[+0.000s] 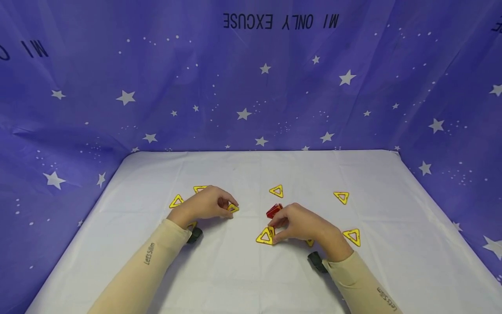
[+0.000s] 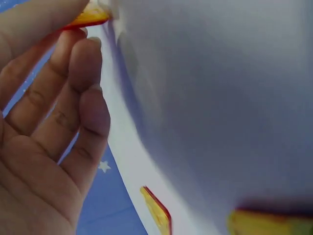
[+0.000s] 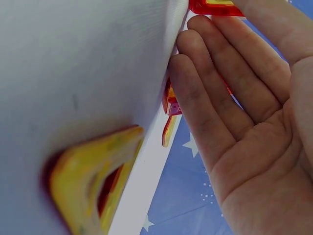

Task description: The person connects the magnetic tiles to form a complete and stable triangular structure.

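Observation:
My left hand (image 1: 209,203) pinches a yellow triangular magnetic tile (image 1: 233,208) between thumb and fingertips. In the left wrist view, that tile (image 2: 90,18) shows its red edge, and the other fingers curve loosely below it. My right hand (image 1: 300,222) pinches a yellow triangular tile (image 1: 272,231) tilted up against another yellow triangle (image 1: 264,237); where one ends and the other begins is hard to tell. The right wrist view shows a red-edged tile (image 3: 215,8) at the thumb. Just behind the right fingertips lies a small stack of red pieces (image 1: 274,211).
More yellow triangles lie on the white cloth: one (image 1: 276,191) behind the red pieces, two at right (image 1: 341,197), (image 1: 352,237), one (image 1: 310,242) partly under the right wrist, and several around the left forearm (image 1: 177,201). A starry purple curtain (image 1: 219,78) surrounds the table.

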### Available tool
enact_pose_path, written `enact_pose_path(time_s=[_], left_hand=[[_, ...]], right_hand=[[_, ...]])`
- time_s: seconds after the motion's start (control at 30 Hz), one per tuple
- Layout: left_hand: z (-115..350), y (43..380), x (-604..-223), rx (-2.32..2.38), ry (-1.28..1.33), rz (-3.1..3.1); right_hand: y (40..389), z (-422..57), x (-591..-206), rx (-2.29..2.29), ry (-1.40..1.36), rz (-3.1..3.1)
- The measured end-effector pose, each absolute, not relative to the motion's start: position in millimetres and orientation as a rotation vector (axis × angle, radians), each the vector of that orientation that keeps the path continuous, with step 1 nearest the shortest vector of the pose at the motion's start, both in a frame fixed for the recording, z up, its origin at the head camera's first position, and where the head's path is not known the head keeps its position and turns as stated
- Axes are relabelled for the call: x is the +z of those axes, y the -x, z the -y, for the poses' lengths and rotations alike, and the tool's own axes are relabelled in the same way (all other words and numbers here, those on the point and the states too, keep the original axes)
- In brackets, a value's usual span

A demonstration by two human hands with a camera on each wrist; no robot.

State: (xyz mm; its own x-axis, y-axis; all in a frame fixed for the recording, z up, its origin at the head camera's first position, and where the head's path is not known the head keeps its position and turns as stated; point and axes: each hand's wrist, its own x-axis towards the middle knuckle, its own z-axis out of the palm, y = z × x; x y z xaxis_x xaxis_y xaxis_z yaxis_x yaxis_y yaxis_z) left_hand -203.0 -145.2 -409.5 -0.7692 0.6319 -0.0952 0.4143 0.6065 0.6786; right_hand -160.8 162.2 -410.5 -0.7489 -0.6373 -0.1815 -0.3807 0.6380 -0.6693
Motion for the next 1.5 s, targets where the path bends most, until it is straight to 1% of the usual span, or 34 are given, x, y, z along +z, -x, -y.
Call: enact_pose_path(time_s=[0.33, 0.67, 1.13, 1.5], left_hand=[[116.0, 184.6, -402.2, 0.937, -0.955, -2.51], [85.6, 170.6, -409.3, 0.945, -1.053, -2.48], [73.3, 162.8, -418.6, 1.023, -1.013, -2.429], [72.3, 157.9, -418.0, 1.025, -1.039, -2.447]], right_hand=[[161.3, -160.4, -412.5, -0.925, 0.838, -2.389], [160.6, -160.5, -415.9, -0.94, 0.898, -2.371], [161.4, -160.0, -415.7, -0.991, 0.913, -2.336], [161.7, -159.2, -418.2, -1.001, 0.932, -2.359]])
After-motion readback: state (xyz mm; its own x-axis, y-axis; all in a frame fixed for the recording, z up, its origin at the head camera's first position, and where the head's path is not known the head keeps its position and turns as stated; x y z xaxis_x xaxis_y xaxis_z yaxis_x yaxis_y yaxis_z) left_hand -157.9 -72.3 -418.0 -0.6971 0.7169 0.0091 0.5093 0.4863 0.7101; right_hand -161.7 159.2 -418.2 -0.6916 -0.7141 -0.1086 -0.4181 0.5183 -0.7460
